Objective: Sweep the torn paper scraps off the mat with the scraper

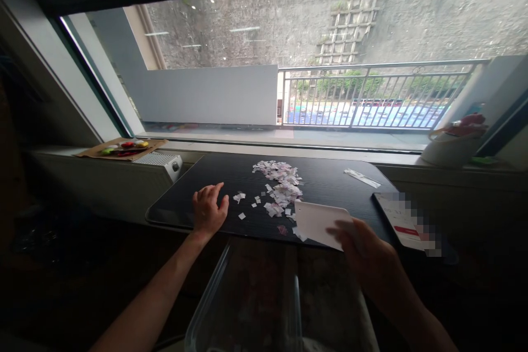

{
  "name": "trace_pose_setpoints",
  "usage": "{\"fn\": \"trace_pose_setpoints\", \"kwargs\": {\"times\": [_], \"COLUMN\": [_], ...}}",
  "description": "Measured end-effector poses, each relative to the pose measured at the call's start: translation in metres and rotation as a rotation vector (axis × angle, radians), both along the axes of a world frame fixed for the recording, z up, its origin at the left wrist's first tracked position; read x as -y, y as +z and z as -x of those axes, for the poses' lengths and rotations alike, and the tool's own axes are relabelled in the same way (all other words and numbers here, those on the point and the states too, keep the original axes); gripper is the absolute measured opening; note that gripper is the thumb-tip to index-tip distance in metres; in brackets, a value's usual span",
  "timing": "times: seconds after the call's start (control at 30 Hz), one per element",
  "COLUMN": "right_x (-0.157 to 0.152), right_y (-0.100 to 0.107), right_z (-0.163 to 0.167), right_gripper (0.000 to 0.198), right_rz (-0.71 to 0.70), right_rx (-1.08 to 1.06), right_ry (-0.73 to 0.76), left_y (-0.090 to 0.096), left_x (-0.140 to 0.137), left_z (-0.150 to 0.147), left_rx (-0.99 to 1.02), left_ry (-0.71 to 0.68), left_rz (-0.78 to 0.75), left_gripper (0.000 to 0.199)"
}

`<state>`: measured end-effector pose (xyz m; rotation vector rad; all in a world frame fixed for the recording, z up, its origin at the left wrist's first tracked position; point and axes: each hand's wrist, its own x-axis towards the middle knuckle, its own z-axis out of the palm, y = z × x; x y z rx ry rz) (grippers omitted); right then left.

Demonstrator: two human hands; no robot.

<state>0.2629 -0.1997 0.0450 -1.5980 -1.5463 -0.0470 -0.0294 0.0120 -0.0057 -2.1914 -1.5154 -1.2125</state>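
Note:
Small torn paper scraps (284,190) lie in a loose heap on the dark table (330,176), with several strays to its left. My right hand (363,242) grips a flat white card (319,223) by its right end; the card's left edge is beside the heap's near end. On the left part of the table, my left hand (209,208) is held with its fingers apart and nothing in it, a short way from the stray scraps. Below the table's front edge is a clear plastic container (210,291); its contents are too dark to make out.
A phone (406,223) with a lit screen lies at the table's right edge. White strips (362,178) lie farther back. Along the window are a brown board (91,149) with colourful items, a white heater (160,164) and a pale pot (447,146) at the right.

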Motion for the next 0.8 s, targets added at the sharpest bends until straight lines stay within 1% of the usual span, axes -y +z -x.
{"fn": "trace_pose_setpoints", "kwargs": {"times": [0.13, 0.33, 0.53, 0.6, 0.7, 0.77, 0.8], "right_x": [0.005, 0.007, 0.023, 0.022, 0.013, 0.008, 0.006], "right_y": [0.003, 0.003, 0.008, 0.009, 0.006, 0.003, 0.002], "right_z": [-0.008, -0.008, -0.014, -0.014, -0.010, -0.007, -0.006], "right_gripper": [0.015, 0.015, 0.014, 0.013, 0.015, 0.017, 0.018], "right_rz": [0.008, -0.005, -0.021, -0.035, -0.034, -0.011, 0.004], "right_rx": [0.109, 0.102, 0.173, 0.155, 0.083, 0.012, -0.024], "right_ry": [-0.034, -0.042, -0.079, -0.068, -0.060, -0.069, -0.073], "left_y": [0.001, 0.002, 0.002, 0.003, 0.006, 0.009, 0.011], "left_x": [0.001, 0.002, 0.002, 0.001, 0.005, 0.015, 0.022], "left_z": [0.000, 0.000, 0.000, 0.001, 0.000, -0.003, -0.006], "left_rx": [-0.001, -0.009, -0.031, -0.030, -0.033, -0.058, -0.082], "left_ry": [-0.022, -0.022, -0.018, -0.016, -0.027, -0.072, -0.120], "left_rz": [0.004, -0.020, -0.022, -0.014, -0.008, -0.009, 0.000], "left_gripper": [0.034, 0.033, 0.032, 0.033, 0.032, 0.029, 0.027]}}
